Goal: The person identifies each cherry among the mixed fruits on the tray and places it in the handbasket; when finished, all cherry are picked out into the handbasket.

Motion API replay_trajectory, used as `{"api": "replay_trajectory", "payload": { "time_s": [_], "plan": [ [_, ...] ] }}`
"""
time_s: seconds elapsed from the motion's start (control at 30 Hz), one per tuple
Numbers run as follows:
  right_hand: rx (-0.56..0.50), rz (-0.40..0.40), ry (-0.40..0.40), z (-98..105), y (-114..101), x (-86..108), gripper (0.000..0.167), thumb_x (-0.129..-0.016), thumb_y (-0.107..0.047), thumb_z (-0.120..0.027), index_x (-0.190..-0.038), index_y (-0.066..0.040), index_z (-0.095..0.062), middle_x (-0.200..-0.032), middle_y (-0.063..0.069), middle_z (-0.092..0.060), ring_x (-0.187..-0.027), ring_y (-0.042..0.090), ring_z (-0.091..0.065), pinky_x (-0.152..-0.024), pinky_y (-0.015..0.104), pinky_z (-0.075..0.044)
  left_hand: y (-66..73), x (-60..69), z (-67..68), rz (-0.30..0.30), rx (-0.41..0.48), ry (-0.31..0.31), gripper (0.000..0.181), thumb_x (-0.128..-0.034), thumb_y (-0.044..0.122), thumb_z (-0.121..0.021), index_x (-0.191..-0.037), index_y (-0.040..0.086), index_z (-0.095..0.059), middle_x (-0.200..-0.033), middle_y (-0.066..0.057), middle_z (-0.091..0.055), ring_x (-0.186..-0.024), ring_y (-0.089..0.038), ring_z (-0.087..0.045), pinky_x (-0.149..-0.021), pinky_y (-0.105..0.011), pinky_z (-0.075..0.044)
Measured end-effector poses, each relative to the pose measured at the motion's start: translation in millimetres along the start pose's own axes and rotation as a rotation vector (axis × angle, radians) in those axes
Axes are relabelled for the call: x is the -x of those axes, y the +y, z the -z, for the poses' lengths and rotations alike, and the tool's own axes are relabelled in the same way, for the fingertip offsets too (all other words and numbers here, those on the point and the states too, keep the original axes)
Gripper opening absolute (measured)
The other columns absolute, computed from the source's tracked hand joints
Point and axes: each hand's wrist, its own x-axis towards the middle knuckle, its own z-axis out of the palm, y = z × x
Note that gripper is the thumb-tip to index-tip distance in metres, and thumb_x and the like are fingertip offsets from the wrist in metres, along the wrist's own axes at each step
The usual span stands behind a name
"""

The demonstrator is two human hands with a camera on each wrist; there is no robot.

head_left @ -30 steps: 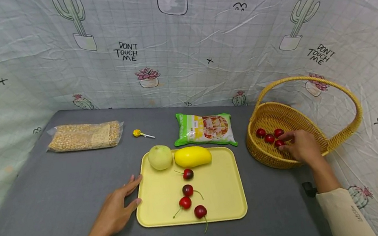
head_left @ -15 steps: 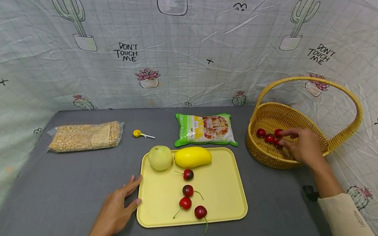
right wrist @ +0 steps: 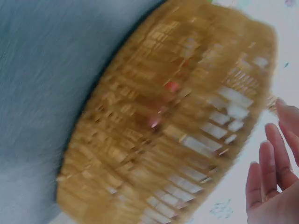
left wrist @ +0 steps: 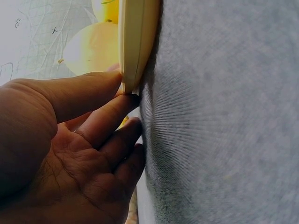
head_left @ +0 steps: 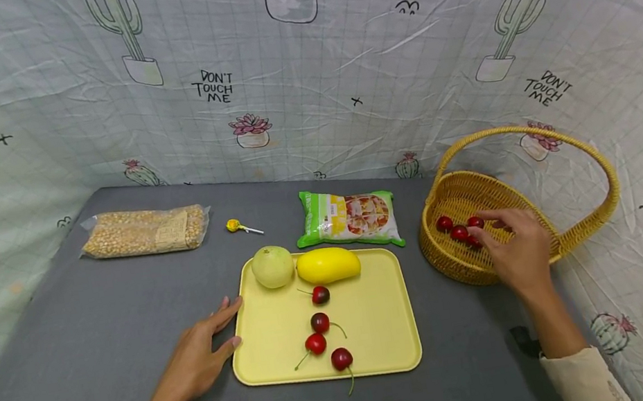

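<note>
In the head view, the left edge of a tray (head_left: 378,318), at the lower centre of the frame, is touched by the left hand (head_left: 195,357), its fingers outstretched and unclenched. Four stemmed cherries (head_left: 320,323) are scattered down the middle of the tray, and a green fruit (head_left: 272,267) and a yellow fruit (head_left: 328,265) are placed side by side near its upper edge. Right of centre, a basket (head_left: 459,270) is stood on the surface (head_left: 143,313), with four more cherries (head_left: 459,233) grouped inside. The right hand (head_left: 521,249) is held over the basket, thumb and forefinger close to those cherries, its fingers loosely bent and released. Above the tray, a packet (head_left: 350,218) and a lollipop (head_left: 244,227) are laid, with a bag (head_left: 143,232) further left; the upper frame is filled by a printed cloth (head_left: 351,69)

In the left wrist view, the tray's rim is met by thumb and fingers near the centre, and both large fruits are seen at upper left

In the right wrist view, the basket is blurred across the middle; red cherries are glimpsed through its weave, and the right hand is shown at lower right, fingers relaxed
</note>
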Motion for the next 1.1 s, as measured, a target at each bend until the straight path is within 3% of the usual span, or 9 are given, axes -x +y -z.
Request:
{"api": "replay_trajectory", "payload": {
  "time_s": [0.13, 0.4, 0.5, 0.7, 0.93, 1.1],
  "plan": [
    [-0.072, 0.056, 0.038, 0, -22, 2.6, 0.032, -0.075, -0.005, -0.097, -0.104, -0.001, -0.084, -0.092, 0.021, -0.078, -0.085, 0.024, -0.058, -0.080, 0.013, -0.036, 0.0, -0.1, 0.0, 0.001, -0.002, 0.000, 0.071, -0.0999, 0.007, -0.072, -0.164, 0.016, -0.044, -0.167, -0.025, -0.037, -0.154, -0.050, -0.037, -0.115, -0.075, -0.038],
    [-0.212, 0.118, 0.033, 0, -55, 10.9, 0.041, -0.069, 0.004, -0.096, -0.107, -0.006, -0.085, -0.096, 0.015, -0.079, -0.087, 0.013, -0.056, -0.079, 0.016, -0.038, -0.3, 0.0, -0.7, 0.005, -0.004, -0.003, 0.071, -0.1002, 0.007, -0.072, -0.165, 0.017, -0.043, -0.168, -0.024, -0.037, -0.154, -0.050, -0.037, -0.115, -0.075, -0.038],
    [-0.236, 0.148, 0.011, 0, -65, 15.8, 0.046, -0.068, 0.004, -0.097, -0.110, -0.008, -0.085, -0.096, 0.013, -0.079, -0.087, 0.011, -0.055, -0.080, 0.014, -0.039, -0.4, -0.2, -0.6, 0.006, -0.007, -0.001, 0.071, -0.1002, 0.008, -0.072, -0.165, 0.017, -0.044, -0.168, -0.024, -0.036, -0.154, -0.049, -0.038, -0.115, -0.075, -0.038],
    [-0.293, 0.207, -0.043, -4, -83, 26.9, 0.046, -0.067, 0.001, -0.097, -0.110, -0.010, -0.085, -0.098, 0.010, -0.080, -0.089, 0.021, -0.062, -0.089, 0.014, -0.044, -0.3, -0.5, -0.3, 0.005, -0.012, 0.004, 0.071, -0.0998, 0.007, -0.073, -0.164, 0.017, -0.044, -0.167, -0.024, -0.037, -0.153, -0.049, -0.039, -0.115, -0.075, -0.038],
    [-0.342, 0.257, -0.137, -10, -105, 44.6, 0.049, -0.068, 0.001, -0.097, -0.113, -0.013, -0.084, -0.102, 0.004, -0.080, -0.093, 0.019, -0.064, -0.092, 0.016, -0.048, 0.4, -0.2, 0.2, -0.004, -0.018, 0.006, 0.071, -0.0998, 0.007, -0.073, -0.164, 0.017, -0.044, -0.167, -0.025, -0.038, -0.153, -0.050, -0.038, -0.114, -0.075, -0.039],
    [-0.364, 0.302, -0.210, -16, -118, 58.4, 0.046, -0.073, -0.009, -0.097, -0.115, -0.019, -0.083, -0.103, -0.003, -0.078, -0.094, 0.015, -0.064, -0.090, 0.021, -0.050, 0.0, -0.4, 0.4, -0.010, -0.014, 0.004, 0.071, -0.0997, 0.006, -0.073, -0.164, 0.015, -0.044, -0.167, -0.025, -0.038, -0.153, -0.049, -0.039, -0.114, -0.074, -0.039]
  ]
}}
